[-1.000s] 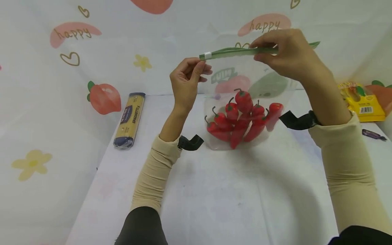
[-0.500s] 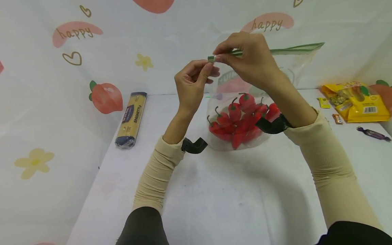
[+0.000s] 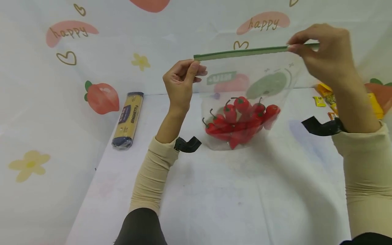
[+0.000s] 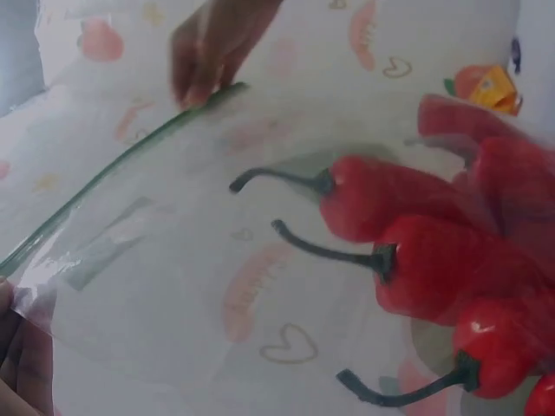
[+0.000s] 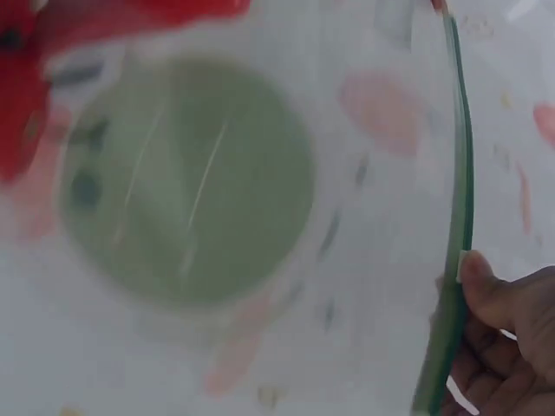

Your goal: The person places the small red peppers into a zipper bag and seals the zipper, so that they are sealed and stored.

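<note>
A clear slider zip bag (image 3: 220, 68) with a green top strip (image 3: 242, 53) stands upright, red chili peppers (image 3: 234, 117) in its lower part. My left hand (image 3: 182, 76) pinches the bag's top left corner between thumb and fingers. Toward the right end of the strip, my right hand (image 3: 324, 47) pinches the small white slider (image 5: 462, 265), thumb on one side and fingers behind. Between the two hands the strip is stretched nearly straight. Large in the left wrist view are the peppers (image 4: 442, 269) with dark curved stems, seen through the plastic.
A spaghetti pack (image 3: 128, 120) lies at the table's left. At the far right a yellow snack bag (image 3: 375, 105), partly behind the right forearm, lies near a small yellow packet (image 3: 319, 101). The patterned backdrop (image 3: 107, 41) rises behind the white table (image 3: 214, 197).
My right hand first moved left to the strip's left end, then swept right along it with the slider. The strip's sides now lie together. My left hand kept its hold on the corner.
</note>
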Available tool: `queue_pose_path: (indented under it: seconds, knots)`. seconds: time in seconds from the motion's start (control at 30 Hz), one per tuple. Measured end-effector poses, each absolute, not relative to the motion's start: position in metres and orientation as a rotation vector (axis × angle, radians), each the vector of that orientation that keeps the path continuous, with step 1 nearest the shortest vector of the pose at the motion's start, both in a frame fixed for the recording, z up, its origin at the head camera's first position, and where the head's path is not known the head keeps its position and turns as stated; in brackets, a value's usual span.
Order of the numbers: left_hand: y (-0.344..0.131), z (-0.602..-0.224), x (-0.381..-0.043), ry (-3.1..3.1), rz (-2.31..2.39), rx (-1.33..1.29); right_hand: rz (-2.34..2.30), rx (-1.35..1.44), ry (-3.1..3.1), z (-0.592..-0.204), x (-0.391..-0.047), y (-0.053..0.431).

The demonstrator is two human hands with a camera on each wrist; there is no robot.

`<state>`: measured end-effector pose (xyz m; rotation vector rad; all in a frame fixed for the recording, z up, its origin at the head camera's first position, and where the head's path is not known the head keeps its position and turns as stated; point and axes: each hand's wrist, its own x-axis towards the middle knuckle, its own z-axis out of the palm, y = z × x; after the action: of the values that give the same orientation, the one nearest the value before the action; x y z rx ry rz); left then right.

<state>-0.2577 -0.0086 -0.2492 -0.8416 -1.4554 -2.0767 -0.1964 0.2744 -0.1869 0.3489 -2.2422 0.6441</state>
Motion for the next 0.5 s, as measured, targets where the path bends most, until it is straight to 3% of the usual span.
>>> queue_pose_path:
  seconds: [0.27,0.5]
  knots:
    - [-0.014,-0.249,-0.26,-1.436,-2.109,-0.815,0.615,0.15,-2.394,-0.191,-0.192,0.311]
    - [-0.011,-0.257,-0.255,-1.378,-2.093,-0.848,0.566,0.605,-2.431,-0.187,-0.196,0.257]
